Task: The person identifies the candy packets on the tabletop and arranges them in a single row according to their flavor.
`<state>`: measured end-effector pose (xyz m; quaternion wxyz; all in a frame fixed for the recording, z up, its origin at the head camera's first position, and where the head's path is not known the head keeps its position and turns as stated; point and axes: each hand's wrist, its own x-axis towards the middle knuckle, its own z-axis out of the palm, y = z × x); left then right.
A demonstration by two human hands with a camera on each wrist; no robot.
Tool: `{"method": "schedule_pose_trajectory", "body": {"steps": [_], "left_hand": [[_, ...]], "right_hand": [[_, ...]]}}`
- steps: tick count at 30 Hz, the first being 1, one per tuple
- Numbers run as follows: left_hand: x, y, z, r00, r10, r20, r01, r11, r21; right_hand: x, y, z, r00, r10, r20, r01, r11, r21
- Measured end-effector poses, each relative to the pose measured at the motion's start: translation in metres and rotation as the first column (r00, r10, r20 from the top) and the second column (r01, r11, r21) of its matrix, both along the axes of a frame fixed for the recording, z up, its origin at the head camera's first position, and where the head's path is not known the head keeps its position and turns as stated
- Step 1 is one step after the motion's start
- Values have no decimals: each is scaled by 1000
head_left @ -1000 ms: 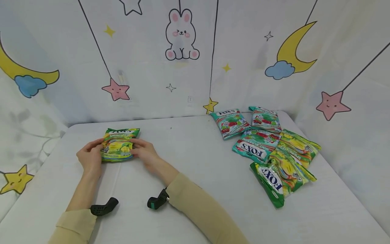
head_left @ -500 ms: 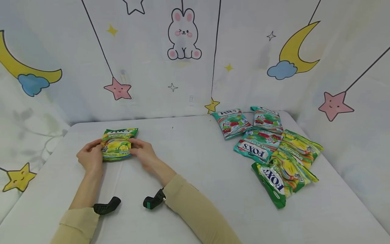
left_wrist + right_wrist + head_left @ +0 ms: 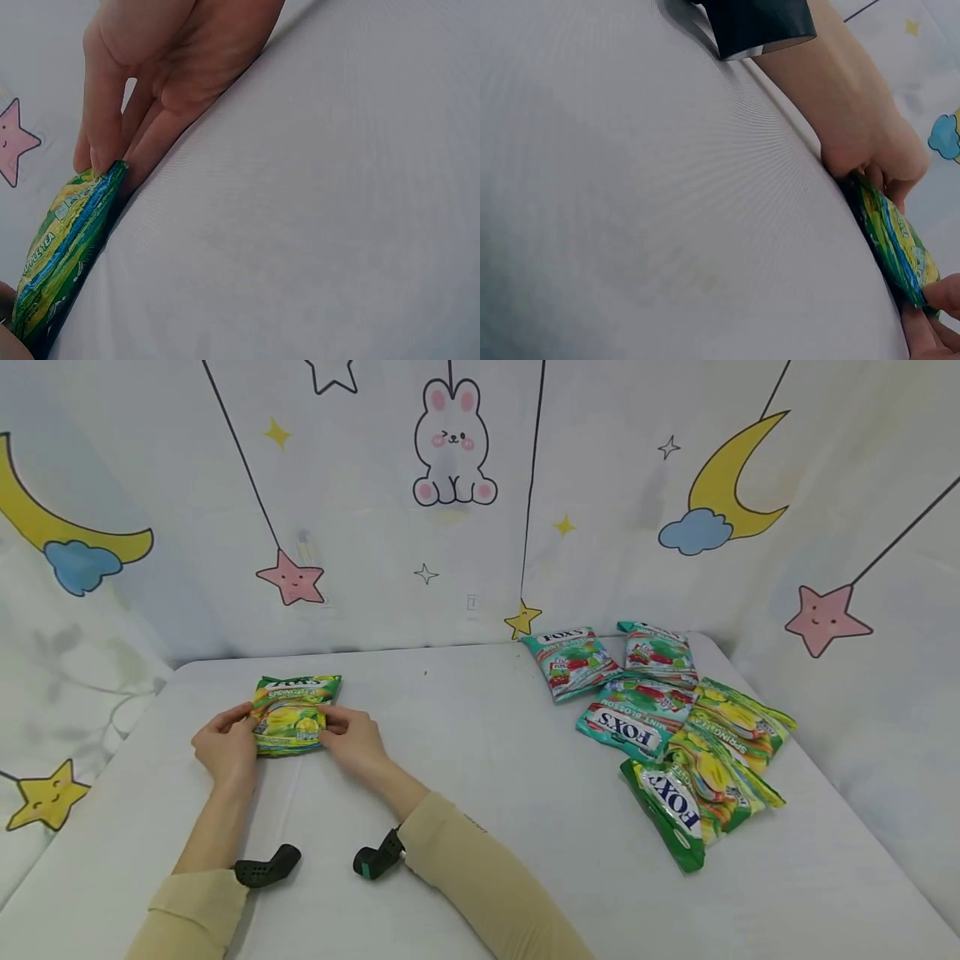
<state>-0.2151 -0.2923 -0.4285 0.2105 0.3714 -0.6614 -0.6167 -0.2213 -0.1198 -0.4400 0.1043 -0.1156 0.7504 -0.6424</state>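
Observation:
At the left of the table in the head view lies a small green-and-yellow candy bag (image 3: 288,718) with "Spring Tea" lettering. My left hand (image 3: 227,752) grips its left side, and my right hand (image 3: 357,745) pinches its right edge. Seen low from the left wrist, the plump bag (image 3: 67,240) sits close over the white cloth, with the right hand (image 3: 169,67) holding its far end. In the right wrist view, the right thumb and fingers (image 3: 949,295) pinch the near corner, while the left hand (image 3: 877,142) holds the other end.
A cluster of candy bags lies at the right: several teal Mint Blossom bags (image 3: 573,664) at the back, overlapping green-and-yellow bags (image 3: 712,781) in front. A white curtain (image 3: 375,552) with cartoon drawings rises behind the white-covered table (image 3: 480,827).
The candy bag stays between both hands at nearly the same spot. The head view has shifted slightly, and the fingers have adjusted only a little. The bags at the right have not moved.

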Motion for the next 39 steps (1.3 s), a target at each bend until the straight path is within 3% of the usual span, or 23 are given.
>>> {"method": "schedule_pose_trajectory", "body": {"steps": [7, 20, 28, 34, 39], "left_hand": [[1, 0, 1, 1000, -9, 8, 9, 1000, 16], [4, -2, -2, 999, -4, -51, 5, 1000, 20], [5, -3, 0, 996, 17, -92, -12, 999, 52], [4, -2, 0, 997, 20, -75, -18, 999, 36], [3, -1, -1, 999, 16, -39, -17, 999, -27]], "right_hand": [[1, 2, -1, 1000, 9, -21, -9, 1000, 24], [4, 4, -3, 998, 49, -44, -50, 999, -10], [4, 5, -2, 988, 126, -94, -121, 991, 59], [4, 5, -3, 985, 129, -111, -123, 991, 58], [3, 6, -3, 986, 122, -114, -115, 991, 67]]}}
